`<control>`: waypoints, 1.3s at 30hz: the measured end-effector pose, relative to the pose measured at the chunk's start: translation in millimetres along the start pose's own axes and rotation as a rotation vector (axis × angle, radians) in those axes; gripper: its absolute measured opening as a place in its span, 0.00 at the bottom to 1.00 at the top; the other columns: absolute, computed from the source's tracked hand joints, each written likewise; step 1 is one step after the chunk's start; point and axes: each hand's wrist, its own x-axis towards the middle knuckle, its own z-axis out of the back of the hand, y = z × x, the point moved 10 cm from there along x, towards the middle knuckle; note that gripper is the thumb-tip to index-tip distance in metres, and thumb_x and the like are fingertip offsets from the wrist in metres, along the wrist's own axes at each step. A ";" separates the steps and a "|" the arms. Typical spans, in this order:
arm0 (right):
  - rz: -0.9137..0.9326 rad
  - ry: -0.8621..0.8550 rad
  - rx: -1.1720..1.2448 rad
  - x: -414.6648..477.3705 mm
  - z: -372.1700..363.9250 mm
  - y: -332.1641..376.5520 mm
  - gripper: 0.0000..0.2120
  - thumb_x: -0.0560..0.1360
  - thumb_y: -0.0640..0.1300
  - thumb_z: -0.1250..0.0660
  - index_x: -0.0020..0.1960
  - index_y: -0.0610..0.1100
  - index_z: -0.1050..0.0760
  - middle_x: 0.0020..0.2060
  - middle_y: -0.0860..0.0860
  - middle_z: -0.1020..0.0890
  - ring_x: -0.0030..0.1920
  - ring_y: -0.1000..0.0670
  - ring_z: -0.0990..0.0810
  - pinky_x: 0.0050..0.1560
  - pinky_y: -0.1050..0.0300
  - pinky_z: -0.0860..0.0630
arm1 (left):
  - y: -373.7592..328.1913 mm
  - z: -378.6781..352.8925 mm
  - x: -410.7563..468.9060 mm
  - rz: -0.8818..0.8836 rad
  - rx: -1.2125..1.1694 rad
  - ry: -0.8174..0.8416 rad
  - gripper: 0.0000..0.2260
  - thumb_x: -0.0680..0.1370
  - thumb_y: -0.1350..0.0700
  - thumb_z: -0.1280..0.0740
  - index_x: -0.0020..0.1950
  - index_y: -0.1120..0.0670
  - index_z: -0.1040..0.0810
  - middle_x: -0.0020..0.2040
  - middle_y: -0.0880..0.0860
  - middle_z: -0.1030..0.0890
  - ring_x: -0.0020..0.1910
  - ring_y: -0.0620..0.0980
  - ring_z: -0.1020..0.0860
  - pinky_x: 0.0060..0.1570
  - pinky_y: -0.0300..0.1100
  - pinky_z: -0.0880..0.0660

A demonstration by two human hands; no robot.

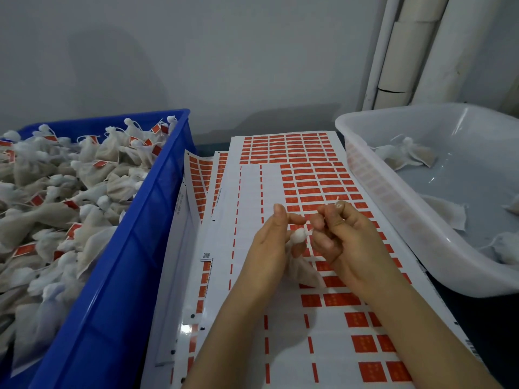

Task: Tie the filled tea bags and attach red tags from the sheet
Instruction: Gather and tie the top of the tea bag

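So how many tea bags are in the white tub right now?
4 visible in the white tub: one at the far end, one mid-floor, one at the right edge, one near corner. More may lie beyond the frame.

No text can be read. The red tags point(364, 343) on the sheet point(283, 327) carry faint marks (too small to make out), and a small printed code square point(206, 255) sits near its left edge.
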 end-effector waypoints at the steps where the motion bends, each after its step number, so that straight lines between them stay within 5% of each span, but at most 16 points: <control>1: -0.015 -0.011 0.045 1.0 1.0 -1.4 0.11 0.79 0.45 0.45 0.41 0.43 0.28 0.28 0.51 0.26 0.24 0.55 0.33 0.28 0.65 0.29 | -0.5 1.4 0.4 0.001 -0.004 -0.006 0.25 0.66 0.31 0.52 0.46 0.41 0.23 0.49 0.42 0.19 0.47 0.43 0.20 0.39 0.32 0.24; 9: 0.003 -0.131 0.217 6.7 22.3 5.2 0.11 0.81 0.42 0.47 0.43 0.43 0.29 0.26 0.52 0.30 0.23 0.56 0.36 0.27 0.66 0.35 | -11.9 -7.1 -8.7 -0.111 0.072 0.059 0.29 0.63 0.28 0.52 0.53 0.40 0.27 0.40 0.29 0.26 0.41 0.34 0.22 0.29 0.23 0.30; 18: -0.018 -0.158 0.294 10.7 27.2 1.4 0.11 0.81 0.39 0.49 0.43 0.42 0.32 0.27 0.51 0.31 0.22 0.56 0.38 0.26 0.67 0.36 | -6.2 -6.7 -7.1 -0.084 0.098 0.065 0.26 0.61 0.27 0.53 0.47 0.39 0.29 0.43 0.43 0.24 0.42 0.45 0.22 0.35 0.28 0.27; 21: -0.003 -0.122 0.246 9.6 25.4 4.5 0.11 0.81 0.39 0.48 0.42 0.43 0.31 0.27 0.51 0.30 0.23 0.56 0.37 0.27 0.67 0.35 | -1.8 -7.0 -5.5 -0.059 0.085 0.078 0.24 0.66 0.29 0.53 0.48 0.40 0.27 0.56 0.58 0.22 0.51 0.51 0.24 0.45 0.34 0.24; 23: 0.032 -0.081 0.122 7.2 22.3 11.3 0.10 0.80 0.43 0.45 0.42 0.44 0.28 0.29 0.50 0.26 0.23 0.56 0.33 0.29 0.66 0.31 | -2.8 -4.2 -5.5 -0.062 0.073 0.068 0.22 0.68 0.32 0.52 0.46 0.39 0.24 0.53 0.59 0.23 0.47 0.45 0.24 0.41 0.27 0.27; 27: 0.042 -0.065 -0.054 2.8 17.2 15.2 0.13 0.68 0.51 0.37 0.47 0.45 0.23 0.38 0.51 0.17 0.26 0.55 0.27 0.35 0.64 0.23 | -6.8 1.3 -4.7 -0.101 0.063 0.067 0.16 0.74 0.37 0.43 0.35 0.39 0.19 0.25 0.48 0.27 0.24 0.39 0.26 0.25 0.25 0.32; 33: 0.013 -0.216 -0.336 -0.2 26.7 11.5 0.15 0.65 0.58 0.37 0.46 0.52 0.20 0.35 0.56 0.17 0.32 0.53 0.22 0.40 0.60 0.22 | -9.1 8.3 -3.1 -0.117 0.007 0.016 0.12 0.77 0.48 0.36 0.35 0.46 0.19 0.34 0.47 0.17 0.35 0.44 0.18 0.31 0.25 0.27; 37: 0.100 -0.215 -0.841 0.6 18.6 15.5 0.05 0.72 0.58 0.39 0.47 0.62 0.28 0.39 0.71 0.26 0.32 0.63 0.25 0.26 0.78 0.34 | -4.3 27.1 -2.1 -0.022 -0.129 -0.148 0.11 0.76 0.47 0.36 0.47 0.52 0.18 0.44 0.51 0.17 0.46 0.53 0.18 0.52 0.47 0.21; 39: 0.125 -0.149 -1.003 4.0 10.7 7.9 0.09 0.75 0.53 0.37 0.55 0.61 0.26 0.45 0.67 0.26 0.35 0.68 0.30 0.30 0.79 0.37 | -5.3 33.2 -2.7 -0.013 -0.177 -0.197 0.10 0.77 0.48 0.35 0.46 0.52 0.18 0.47 0.55 0.17 0.50 0.57 0.19 0.56 0.55 0.23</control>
